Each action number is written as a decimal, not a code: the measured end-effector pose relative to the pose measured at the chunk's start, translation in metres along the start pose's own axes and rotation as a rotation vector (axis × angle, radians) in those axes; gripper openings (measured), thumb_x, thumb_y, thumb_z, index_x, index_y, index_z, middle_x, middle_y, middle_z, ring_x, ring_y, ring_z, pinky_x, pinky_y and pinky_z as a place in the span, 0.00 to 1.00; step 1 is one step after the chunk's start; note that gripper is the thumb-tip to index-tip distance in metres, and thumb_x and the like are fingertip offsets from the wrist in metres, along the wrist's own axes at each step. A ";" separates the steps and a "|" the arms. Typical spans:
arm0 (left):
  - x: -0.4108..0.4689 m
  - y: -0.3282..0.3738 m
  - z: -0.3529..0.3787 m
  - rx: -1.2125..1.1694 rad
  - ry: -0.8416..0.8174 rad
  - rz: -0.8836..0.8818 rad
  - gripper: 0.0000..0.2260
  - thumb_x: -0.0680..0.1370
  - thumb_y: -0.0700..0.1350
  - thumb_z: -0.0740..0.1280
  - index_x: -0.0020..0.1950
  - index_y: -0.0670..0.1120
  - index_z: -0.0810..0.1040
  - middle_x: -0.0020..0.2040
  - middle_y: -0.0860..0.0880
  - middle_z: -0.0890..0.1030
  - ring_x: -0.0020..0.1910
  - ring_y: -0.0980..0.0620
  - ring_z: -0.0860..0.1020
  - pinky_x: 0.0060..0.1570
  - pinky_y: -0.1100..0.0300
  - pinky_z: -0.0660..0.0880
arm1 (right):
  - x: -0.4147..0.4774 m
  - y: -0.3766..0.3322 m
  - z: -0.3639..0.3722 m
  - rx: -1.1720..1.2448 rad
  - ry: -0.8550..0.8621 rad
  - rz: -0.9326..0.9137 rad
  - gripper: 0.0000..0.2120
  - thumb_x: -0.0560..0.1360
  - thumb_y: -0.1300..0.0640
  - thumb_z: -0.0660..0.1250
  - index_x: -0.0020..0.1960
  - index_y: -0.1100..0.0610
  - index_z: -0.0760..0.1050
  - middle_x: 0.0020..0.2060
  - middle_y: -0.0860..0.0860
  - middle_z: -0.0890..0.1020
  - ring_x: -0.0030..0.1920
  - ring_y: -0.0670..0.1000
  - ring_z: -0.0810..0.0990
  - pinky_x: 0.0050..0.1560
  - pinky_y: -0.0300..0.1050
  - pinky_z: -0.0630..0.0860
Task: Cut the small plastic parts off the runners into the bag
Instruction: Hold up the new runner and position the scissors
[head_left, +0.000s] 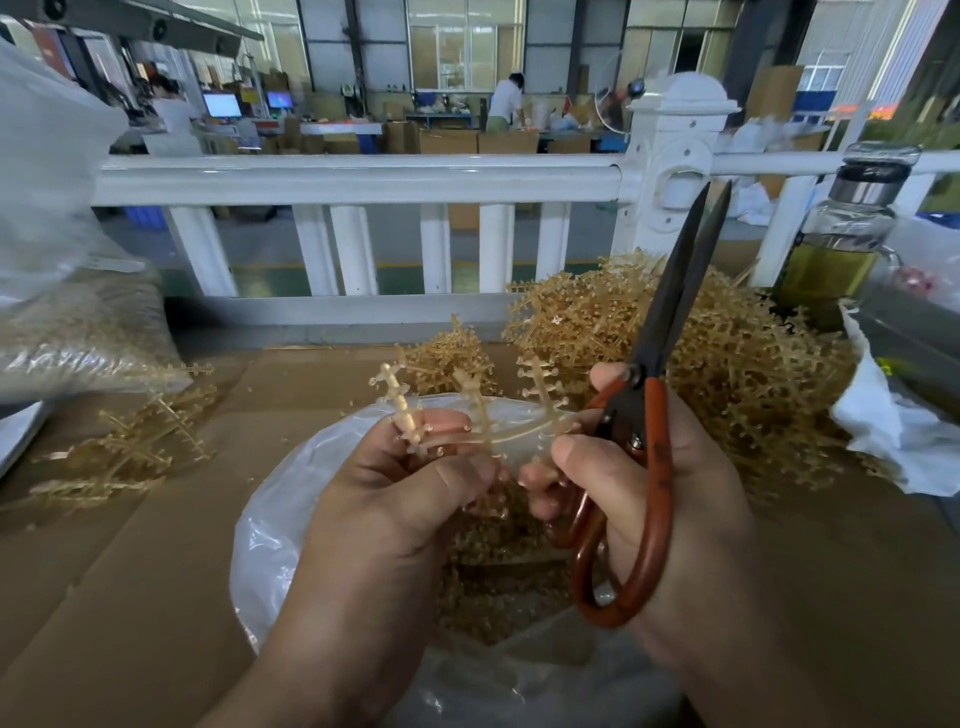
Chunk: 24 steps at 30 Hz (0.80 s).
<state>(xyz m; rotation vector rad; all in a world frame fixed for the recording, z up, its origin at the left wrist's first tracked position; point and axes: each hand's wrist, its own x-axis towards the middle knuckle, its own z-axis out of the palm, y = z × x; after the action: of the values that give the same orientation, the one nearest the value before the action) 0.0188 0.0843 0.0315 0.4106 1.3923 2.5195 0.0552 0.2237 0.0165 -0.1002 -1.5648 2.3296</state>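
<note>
My left hand (410, 499) pinches a pale amber runner (498, 436) with small parts along its branches, held above the open clear plastic bag (270, 525). My right hand (654, 499) grips red-handled scissors (660, 374), blades nearly closed and pointing up and away; its thumb and fingertips also touch the runner's right end. Cut amber parts (498, 577) lie inside the bag under my hands. A big heap of uncut runners (727, 374) sits behind my right hand.
Bare runners (124, 447) lie scattered at left on the cardboard-covered table (156, 571). A filled clear bag (78, 332) stands far left, a glass bottle of yellow liquid (841, 244) and crumpled white paper (893, 431) at right. A white railing (363, 179) runs behind.
</note>
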 end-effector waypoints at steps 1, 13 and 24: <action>0.001 0.000 -0.001 0.016 0.015 0.000 0.13 0.63 0.34 0.73 0.46 0.43 0.81 0.40 0.33 0.80 0.40 0.37 0.80 0.47 0.43 0.79 | 0.008 -0.017 -0.005 -0.094 -0.030 -0.034 0.21 0.72 0.73 0.71 0.53 0.49 0.79 0.37 0.51 0.79 0.34 0.56 0.83 0.35 0.46 0.79; 0.002 0.004 -0.015 0.519 0.226 0.118 0.36 0.58 0.56 0.85 0.63 0.65 0.74 0.59 0.63 0.81 0.57 0.59 0.82 0.47 0.64 0.79 | 0.009 -0.015 -0.009 0.011 -0.128 -0.160 0.20 0.67 0.66 0.71 0.53 0.45 0.81 0.40 0.52 0.82 0.36 0.54 0.83 0.36 0.44 0.79; -0.003 0.020 -0.016 0.627 -0.215 0.020 0.15 0.66 0.61 0.76 0.46 0.54 0.86 0.45 0.50 0.87 0.48 0.55 0.85 0.50 0.63 0.79 | 0.002 -0.016 -0.006 -0.260 -0.203 -0.186 0.30 0.59 0.38 0.81 0.59 0.39 0.78 0.46 0.51 0.85 0.48 0.55 0.86 0.46 0.51 0.79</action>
<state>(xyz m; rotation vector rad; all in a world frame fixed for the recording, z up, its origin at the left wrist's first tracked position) 0.0149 0.0609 0.0398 0.7763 2.0617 1.9222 0.0587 0.2347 0.0290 0.2184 -1.8820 2.0375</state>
